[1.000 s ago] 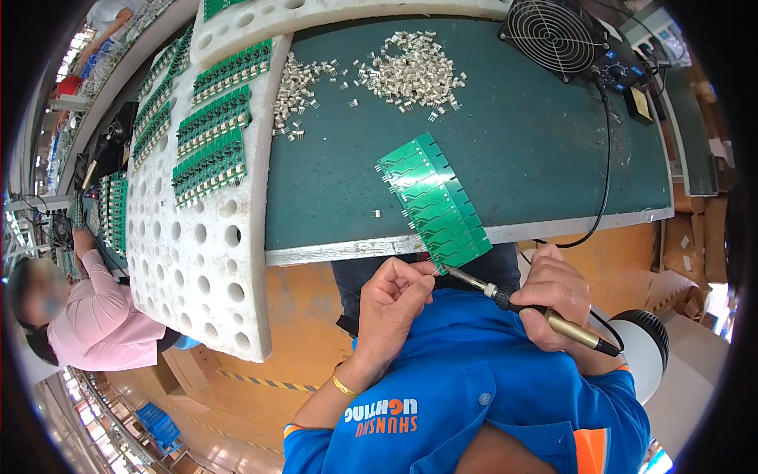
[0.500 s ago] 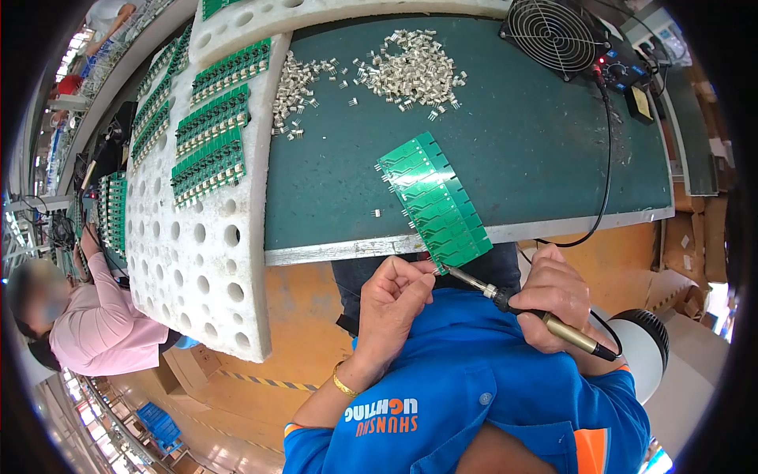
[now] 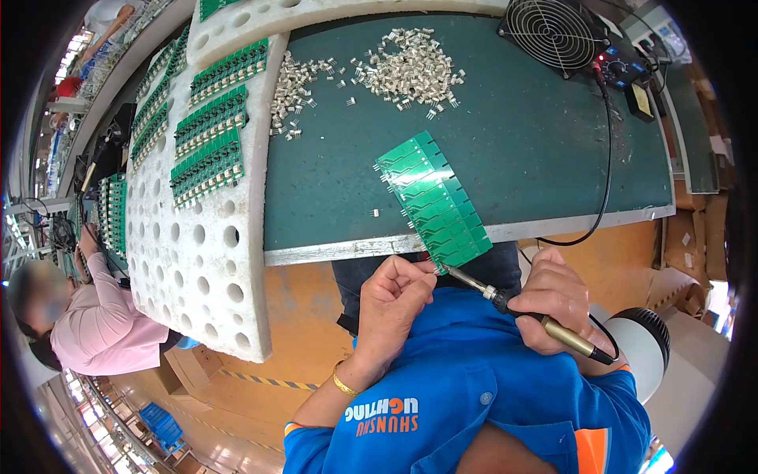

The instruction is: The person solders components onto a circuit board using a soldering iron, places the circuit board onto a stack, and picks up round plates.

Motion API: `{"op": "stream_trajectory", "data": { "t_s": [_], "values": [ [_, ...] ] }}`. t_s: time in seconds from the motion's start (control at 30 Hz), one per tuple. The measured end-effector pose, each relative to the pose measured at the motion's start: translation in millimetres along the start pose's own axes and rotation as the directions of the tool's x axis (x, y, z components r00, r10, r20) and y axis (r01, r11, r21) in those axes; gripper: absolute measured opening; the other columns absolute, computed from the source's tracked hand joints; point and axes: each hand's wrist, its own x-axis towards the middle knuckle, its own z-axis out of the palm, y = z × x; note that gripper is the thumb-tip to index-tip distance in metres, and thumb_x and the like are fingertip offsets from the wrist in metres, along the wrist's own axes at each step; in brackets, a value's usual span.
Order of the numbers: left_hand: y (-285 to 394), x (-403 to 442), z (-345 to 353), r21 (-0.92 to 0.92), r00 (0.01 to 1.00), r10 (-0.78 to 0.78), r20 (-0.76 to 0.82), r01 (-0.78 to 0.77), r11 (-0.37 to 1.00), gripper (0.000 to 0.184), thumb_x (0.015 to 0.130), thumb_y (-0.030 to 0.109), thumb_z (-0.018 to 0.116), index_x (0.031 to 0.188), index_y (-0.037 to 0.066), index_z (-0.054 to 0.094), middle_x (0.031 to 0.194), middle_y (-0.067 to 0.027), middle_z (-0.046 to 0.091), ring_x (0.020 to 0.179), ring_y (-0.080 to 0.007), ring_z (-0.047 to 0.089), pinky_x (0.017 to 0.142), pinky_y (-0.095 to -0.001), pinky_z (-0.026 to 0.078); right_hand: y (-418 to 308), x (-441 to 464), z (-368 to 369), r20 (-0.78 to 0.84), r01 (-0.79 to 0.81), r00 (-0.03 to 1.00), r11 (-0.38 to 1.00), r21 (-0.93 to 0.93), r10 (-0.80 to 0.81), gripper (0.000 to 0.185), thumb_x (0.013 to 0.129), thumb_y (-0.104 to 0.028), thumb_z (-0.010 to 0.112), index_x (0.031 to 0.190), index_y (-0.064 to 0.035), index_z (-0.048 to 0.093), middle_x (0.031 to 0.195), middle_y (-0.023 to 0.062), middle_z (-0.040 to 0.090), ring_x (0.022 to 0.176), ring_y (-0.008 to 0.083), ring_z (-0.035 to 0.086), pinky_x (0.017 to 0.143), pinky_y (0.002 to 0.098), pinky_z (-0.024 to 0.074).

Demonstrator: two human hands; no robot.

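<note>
A green circuit board lies tilted across the table's front edge, its traces facing up and small white connectors along its left side. My left hand is closed in a pinch at the board's near corner; what sits between the fingertips is too small to make out. Held in my right hand is a soldering iron with a brass-coloured handle. Its tip meets the board's near corner, close to my left fingertips. A single loose connector rests on the table left of the board.
Loose connectors are heaped at the back. White foam with holes carries several filled boards on the left. A fan and soldering station stand back right, a cable hanging down. A co-worker sits at far left.
</note>
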Motion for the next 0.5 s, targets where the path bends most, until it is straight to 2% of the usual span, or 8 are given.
{"op": "stream_trajectory", "data": {
  "t_s": [0.5],
  "values": [
    [4.1, -0.2, 3.1, 0.021, 1.0, 0.02, -0.007, -0.02, 1.0, 0.011, 0.084, 0.003, 0.065, 0.078, 0.005, 0.056, 0.071, -0.0045, 0.06, 0.064, -0.0039, 0.05, 0.056, -0.0181, 0.04, -2.9, -6.0, -3.6, 0.035, -0.018, 0.999, 1.0, -0.007, 0.018, 0.024, 0.069, -0.007, 0.071, 0.091, -0.0069, 0.063, 0.066, 0.0029, 0.058, 0.053, 0.0188, 0.052, 0.058, 0.035, 0.0375]
  ]
}}
